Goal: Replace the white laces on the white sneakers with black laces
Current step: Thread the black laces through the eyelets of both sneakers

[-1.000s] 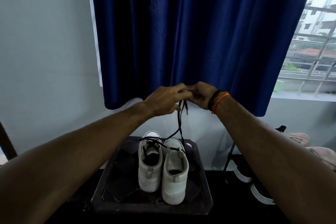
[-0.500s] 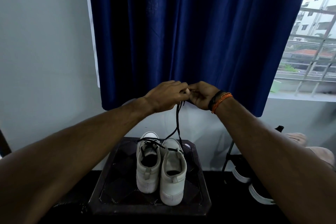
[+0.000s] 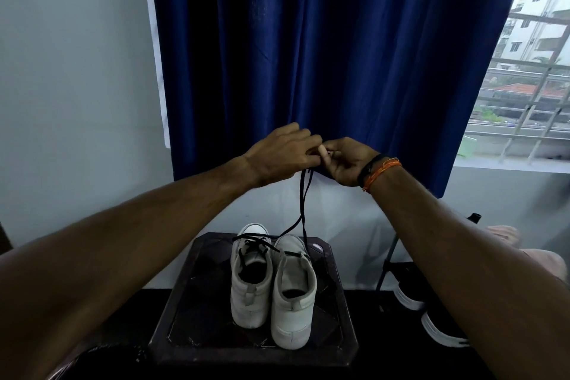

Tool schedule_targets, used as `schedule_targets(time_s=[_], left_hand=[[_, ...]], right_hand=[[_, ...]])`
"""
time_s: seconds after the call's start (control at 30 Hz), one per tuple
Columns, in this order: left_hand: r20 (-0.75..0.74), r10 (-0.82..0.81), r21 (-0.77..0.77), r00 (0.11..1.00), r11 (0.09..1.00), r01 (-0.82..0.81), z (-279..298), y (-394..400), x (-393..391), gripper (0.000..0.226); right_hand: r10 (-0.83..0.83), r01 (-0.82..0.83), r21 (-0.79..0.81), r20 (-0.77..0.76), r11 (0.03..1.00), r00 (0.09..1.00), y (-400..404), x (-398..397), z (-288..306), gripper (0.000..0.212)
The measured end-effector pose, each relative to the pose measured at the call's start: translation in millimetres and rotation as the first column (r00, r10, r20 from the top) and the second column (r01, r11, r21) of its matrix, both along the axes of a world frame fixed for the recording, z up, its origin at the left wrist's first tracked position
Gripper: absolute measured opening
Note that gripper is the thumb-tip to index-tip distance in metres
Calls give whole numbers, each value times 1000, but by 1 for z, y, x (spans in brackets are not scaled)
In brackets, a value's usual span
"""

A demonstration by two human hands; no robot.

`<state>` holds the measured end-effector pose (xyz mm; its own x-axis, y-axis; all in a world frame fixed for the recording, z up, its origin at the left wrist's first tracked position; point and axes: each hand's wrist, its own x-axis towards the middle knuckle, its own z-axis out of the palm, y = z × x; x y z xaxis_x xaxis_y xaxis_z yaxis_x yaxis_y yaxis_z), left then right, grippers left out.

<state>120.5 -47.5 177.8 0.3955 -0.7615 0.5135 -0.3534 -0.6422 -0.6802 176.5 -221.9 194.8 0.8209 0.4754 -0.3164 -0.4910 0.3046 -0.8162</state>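
Raised a little higher since before: left hand [image 3: 282, 156] and right hand [image 3: 345, 160] together, pinching black lace [image 3: 303, 194] above right sneaker [image 3: 293, 290].

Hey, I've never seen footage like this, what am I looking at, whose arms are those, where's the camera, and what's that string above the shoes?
There is no machine here. The camera sits on a person's head and looks forward and down, so the two arms reaching into the picture are that person's own. The left hand and the right hand meet in front of a blue curtain, and together they pinch the raised ends of a black lace. The exact grip of each finger is hard to make out. The lace hangs down to a pair of white sneakers, which stand side by side with their heels toward the camera on a dark tray-like stand. Black lacing already crosses the left sneaker. To the right are dark shoes with white soles and a window.
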Motion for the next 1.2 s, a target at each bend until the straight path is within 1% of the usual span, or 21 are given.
schedule_targets(time_s=[0.13, 0.23, 0.3, 0.33, 0.37, 0.4, 0.43, 0.47, 0.5, 0.53, 0.6, 0.67, 0.73, 0.8, 0.83, 0.9, 0.97, 1.0, 1.03, 1.1, 1.2], left_hand=[[45, 32, 33, 998, 999, -33, 2, -1, 4, 21], [73, 40, -7, 997, 999, -40, 4, -4, 6, 23], [16, 2, -131, 1000, 991, 0, 5, -3, 7, 25], [-53, -29, -248, 998, 969, 15, 6, -3, 7, 22], [-153, -70, -401, 986, 916, 3, 7, -3, 5, 18], [-256, -137, -567, 957, 823, -34, 9, -4, 4, 14], [-334, -233, -714, 913, 696, -83, 10, -4, 3, 13], [-368, -331, -817, 869, 561, -132, 12, -6, 3, 12], [-372, -400, -876, 838, 450, -174, 14, -7, 3, 13], [-376, -449, -904, 810, 371, -214, 16, -8, 3, 13], [-405, -515, -911, 755, 297, -286, 17, -9, 1, 13], [-424, -542, -905, 726, 282, -319, 16, -10, -3, 12], [-427, -548, -904, 720, 267, -333, 15, -9, -6, 12], [-421, -578, -904, 699, 205, -375, 14, -10, -8, 14], [-406, -609, -902, 681, 144, -408, 14, -10, -8, 14], [-340, -690, -871, 638, -25, -491, 13, -10, -9, 12], [-248, -761, -801, 599, -186, -568, 13, -8, -8, 9], [-200, -776, -768, 599, -255, -587, 13, -7, -7, 9], [-158, -778, -738, 609, -317, -596, 12, -5, -6, 9], [-108, -762, -688, 638, -406, -602, 12, -4, -4, 10], [-125, -729, -665, 673, -442, -602, 14, -4, -2, 10]], right_hand=[[-5, 5, 24, -15, 1000, 1000, -1, -1, 3, 9], [9, -9, 18, 18, 1000, 1000, -1, -3, 7, 8], [11, -9, -22, 89, 1000, 996, -1, -2, 9, 11], [5, -1, -31, 129, 1000, 992, -1, 0, 10, 12], [-8, 14, -33, 158, 999, 987, -1, 1, 10, 11], [-28, 37, -41, 188, 998, 982, -1, 3, 9, 9], [-49, 62, -55, 221, 997, 974, 0, 4, 9, 7], [-65, 85, -69, 249, 994, 966, 0, 6, 9, 7], [-75, 99, -76, 269, 992, 960, 0, 6, 9, 7], [-78, 103, -75, 283, 992, 956, 0, 6, 10, 7], [-75, 99, -64, 304, 993, 950, 0, 5, 12, 7], [-65, 100, -83, 350, 991, 935, -1, 5, 14, 7], [-49, 126, -152, 428, 980, 902, -3, 4, 16, 4], [-5, 160, -251, 527, 955, 850, -3, 2, 17, 3], [26, 183, -304, 572, 935, 820, -4, 1, 18, 2], [74, 217, -375, 627, 901, 776, -4, 1, 17, 6], [83, 227, -379, 650, 897, 755, -5, 1, 15, 8], [80, 223, -366, 657, 904, 750, -6, 2, 14, 5], [73, 223, -352, 661, 909, 747, -6, 2, 13, 8], [48, 241, -327, 676, 914, 735, -8, 5, 10, 16], [62, 287, -342, 732, 895, 679, -7, 6, 8, 13]])
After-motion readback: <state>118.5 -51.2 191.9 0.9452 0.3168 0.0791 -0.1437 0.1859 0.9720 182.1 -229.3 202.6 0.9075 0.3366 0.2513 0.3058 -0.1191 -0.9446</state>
